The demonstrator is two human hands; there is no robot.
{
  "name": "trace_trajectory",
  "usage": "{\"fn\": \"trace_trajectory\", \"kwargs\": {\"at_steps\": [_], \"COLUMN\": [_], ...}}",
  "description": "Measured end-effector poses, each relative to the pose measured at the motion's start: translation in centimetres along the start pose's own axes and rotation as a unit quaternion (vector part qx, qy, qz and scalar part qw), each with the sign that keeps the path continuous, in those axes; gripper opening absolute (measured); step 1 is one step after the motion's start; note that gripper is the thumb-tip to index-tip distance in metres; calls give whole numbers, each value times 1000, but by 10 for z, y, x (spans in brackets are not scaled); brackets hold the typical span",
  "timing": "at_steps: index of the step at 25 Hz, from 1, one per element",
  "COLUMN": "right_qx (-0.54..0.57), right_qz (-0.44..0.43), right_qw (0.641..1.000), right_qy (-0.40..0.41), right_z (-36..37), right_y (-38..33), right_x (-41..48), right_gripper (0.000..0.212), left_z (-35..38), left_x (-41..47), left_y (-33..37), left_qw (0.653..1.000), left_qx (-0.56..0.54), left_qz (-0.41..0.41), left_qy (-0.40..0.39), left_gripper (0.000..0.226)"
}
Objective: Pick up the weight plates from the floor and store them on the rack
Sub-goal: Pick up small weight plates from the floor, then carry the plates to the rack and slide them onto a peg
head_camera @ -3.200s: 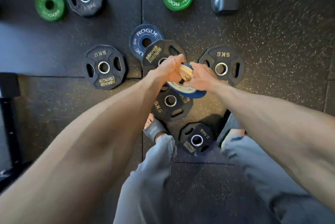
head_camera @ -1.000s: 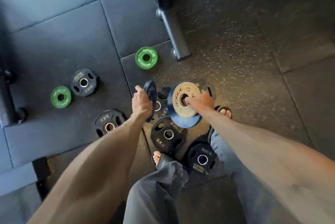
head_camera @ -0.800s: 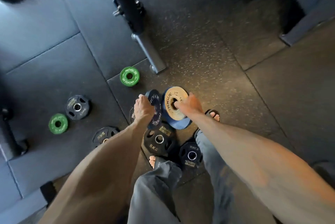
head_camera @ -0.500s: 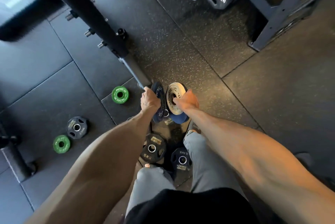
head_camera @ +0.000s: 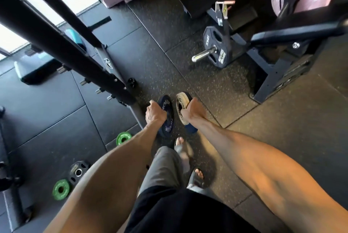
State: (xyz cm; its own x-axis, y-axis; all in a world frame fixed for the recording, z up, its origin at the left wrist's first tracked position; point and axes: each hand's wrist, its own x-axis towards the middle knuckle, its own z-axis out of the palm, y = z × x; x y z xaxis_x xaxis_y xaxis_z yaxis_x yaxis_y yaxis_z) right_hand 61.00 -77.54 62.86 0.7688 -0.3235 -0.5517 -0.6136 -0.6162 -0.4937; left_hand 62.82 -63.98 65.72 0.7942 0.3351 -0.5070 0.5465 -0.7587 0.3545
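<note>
Head view, looking down past both bare forearms at a speckled rubber gym floor point(head_camera: 216, 85).

Left hand point(head_camera: 154, 113): fingers curled tight around the rim of a dark blue ROGUE plate point(head_camera: 166, 117), which hangs on edge, clear of the floor, lettered face turned toward the right.

Right hand point(head_camera: 192, 109): closed on a pair of plates held together on edge, a tan plate point(head_camera: 180, 107) facing left and a blue plate point(head_camera: 191, 128) behind it, of which only the lower rim shows below the wrist. The thumb lies over the tan plate's hub (the other fingers are hidden behind the pair). The two loads sit just beside each other, not touching.

Plates on the floor, lower left: a green ROGUE plate point(head_camera: 123, 138) next to the left forearm; a black grip plate with a steel hub point(head_camera: 78, 171); a second green plate point(head_camera: 61, 189) just beside the black one, nearer the bottom edge.

A black rack upright point(head_camera: 62, 48) runs diagonally from the upper left down to a base near the left hand.

Upper right: a storage rack point(head_camera: 267, 67) with a chrome peg point(head_camera: 204, 54) carrying a black 10KG plate point(head_camera: 214, 46).

Grey trousers point(head_camera: 163, 168) and two feet in open slides point(head_camera: 195, 177) show between the arms.
</note>
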Motion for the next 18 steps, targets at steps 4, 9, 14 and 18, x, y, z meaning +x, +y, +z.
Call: {"fn": "trace_trajectory", "kwargs": {"at_steps": [4,9,14,18], "right_qx": [-9,-41,-76,-84], "right_qz": [-34,-49,-78,-96], "right_qw": [999,998,994,991], "right_qy": [18,8,-15,-45], "right_z": [-29,-55,-82,-91], "right_y": [-55,-124,-193,-257], "right_x": [80,183,255,325], "right_gripper": [41,45,43,32], "left_z": [-20,-42,-79,-99], "left_x": [71,167,238,314], "left_y": [62,136,199,246], "left_qw": [1000,999,997,995], "left_qx": [4,-27,-40,-36], "left_qz": [-10,-29,-62,-86], "left_qy": [18,21,37,43], "left_gripper": [41,42,43,44]}}
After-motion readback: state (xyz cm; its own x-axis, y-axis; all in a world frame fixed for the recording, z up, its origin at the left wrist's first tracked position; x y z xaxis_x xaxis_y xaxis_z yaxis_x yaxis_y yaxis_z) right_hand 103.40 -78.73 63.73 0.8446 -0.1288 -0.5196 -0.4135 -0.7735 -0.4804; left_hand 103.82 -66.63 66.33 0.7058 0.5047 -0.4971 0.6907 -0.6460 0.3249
